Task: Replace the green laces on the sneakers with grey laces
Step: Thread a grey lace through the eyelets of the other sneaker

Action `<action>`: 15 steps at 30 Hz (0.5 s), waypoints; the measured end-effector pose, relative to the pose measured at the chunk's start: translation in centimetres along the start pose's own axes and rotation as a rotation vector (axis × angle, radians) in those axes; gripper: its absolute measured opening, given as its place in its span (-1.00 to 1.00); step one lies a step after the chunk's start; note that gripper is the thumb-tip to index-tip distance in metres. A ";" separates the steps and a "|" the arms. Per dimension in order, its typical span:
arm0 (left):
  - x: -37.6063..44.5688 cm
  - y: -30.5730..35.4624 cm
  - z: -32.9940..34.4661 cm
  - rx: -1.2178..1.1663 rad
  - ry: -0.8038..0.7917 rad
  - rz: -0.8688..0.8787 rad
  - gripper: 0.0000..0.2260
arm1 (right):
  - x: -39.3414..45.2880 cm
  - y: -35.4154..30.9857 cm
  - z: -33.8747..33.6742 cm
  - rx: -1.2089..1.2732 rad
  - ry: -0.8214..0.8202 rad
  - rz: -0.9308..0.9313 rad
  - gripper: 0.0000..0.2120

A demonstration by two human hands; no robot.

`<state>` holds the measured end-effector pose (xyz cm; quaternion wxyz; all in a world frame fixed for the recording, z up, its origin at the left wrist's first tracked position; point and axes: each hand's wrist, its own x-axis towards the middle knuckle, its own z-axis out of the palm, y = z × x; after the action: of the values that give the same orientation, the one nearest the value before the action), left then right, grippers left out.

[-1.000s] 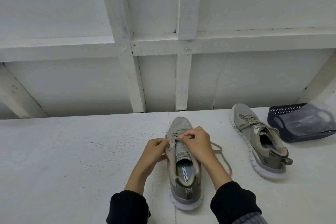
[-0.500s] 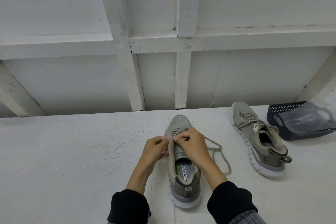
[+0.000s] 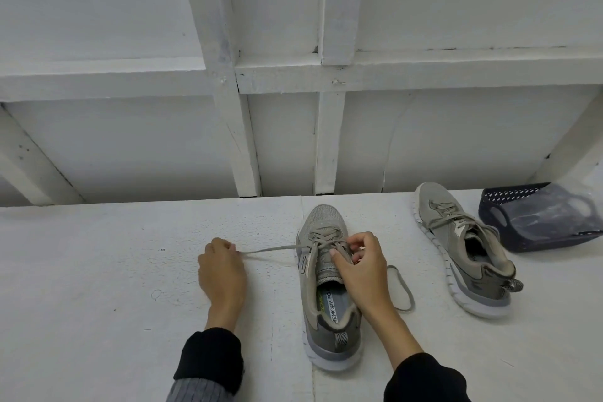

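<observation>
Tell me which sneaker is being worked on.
The near sneaker: left hand pulls its lace taut, right hand rests on it. The far-right sneaker lies untouched.

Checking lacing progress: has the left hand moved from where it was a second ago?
Yes. The left hand has pulled away to the left of the near sneaker, drawing the lace out taut, while the sneaker stays put on the white surface.

1. The near sneaker (image 3: 328,297), grey-olive with a white sole, stands upright, toe pointing away.
2. Its lace (image 3: 270,249) runs taut from the eyelets leftward into the left pinch; the other end loops (image 3: 403,290) right of the right hand's grip.
3. The second sneaker (image 3: 463,248), laced, lies well right.
</observation>
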<state>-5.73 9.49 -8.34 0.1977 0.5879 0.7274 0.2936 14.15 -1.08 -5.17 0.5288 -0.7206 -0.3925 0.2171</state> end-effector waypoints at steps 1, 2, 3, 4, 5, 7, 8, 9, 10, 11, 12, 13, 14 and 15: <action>-0.3 0.2 0.2 -0.020 -0.028 0.088 -0.83 | 0.0 0.0 0.0 0.015 0.005 0.006 -0.75; -0.7 0.7 0.4 -0.079 -0.079 0.190 -0.81 | -0.1 0.0 0.1 0.027 0.007 0.009 -0.76; -1.4 1.5 0.6 -0.157 -0.152 0.282 -0.80 | -0.1 0.0 0.1 0.037 0.009 0.012 -0.77; -2.0 2.3 0.9 -0.241 -0.239 0.358 -0.80 | -0.2 0.0 0.1 0.044 0.011 0.014 -0.78; -2.6 3.2 1.1 -0.286 -0.320 0.417 -0.79 | -0.2 0.1 0.1 0.047 0.017 0.015 -0.78; -3.5 4.3 1.8 -0.289 -0.372 0.523 -0.87 | -0.2 0.1 0.1 0.048 0.032 0.016 -0.77; -3.7 4.6 2.2 -0.297 -0.366 0.551 -0.94 | -0.3 0.1 0.1 0.047 0.037 0.017 -0.77; -3.9 4.7 2.4 -0.309 -0.356 0.546 -0.92 | -0.3 0.1 0.1 0.045 0.040 0.019 -0.78; -3.9 4.7 2.6 -0.313 -0.346 0.529 -0.88 | -0.3 0.2 0.1 0.042 0.040 0.024 -0.78; -3.9 4.6 2.6 -0.287 -0.326 0.502 -0.86 | -0.3 0.3 0.0 0.041 0.040 0.028 -0.79; -3.9 4.4 2.5 -0.247 -0.297 0.476 -0.85 | -0.3 0.4 -0.1 0.044 0.038 0.030 -0.79; -3.8 4.2 2.4 -0.203 -0.258 0.433 -0.86 | -0.4 0.4 -0.1 0.051 0.035 0.033 -0.80; -3.7 3.8 2.2 -0.160 -0.211 0.376 -0.86 | -0.4 0.4 -0.2 0.060 0.031 0.039 -0.80; -3.3 3.2 2.0 -0.096 -0.162 0.302 -0.85 | -0.4 0.4 -0.2 0.066 0.029 0.043 -0.80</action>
<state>-1.27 7.09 -7.92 0.2371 0.7021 0.5976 0.3060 14.21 -1.55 -5.56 0.5531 -0.7141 -0.3618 0.2307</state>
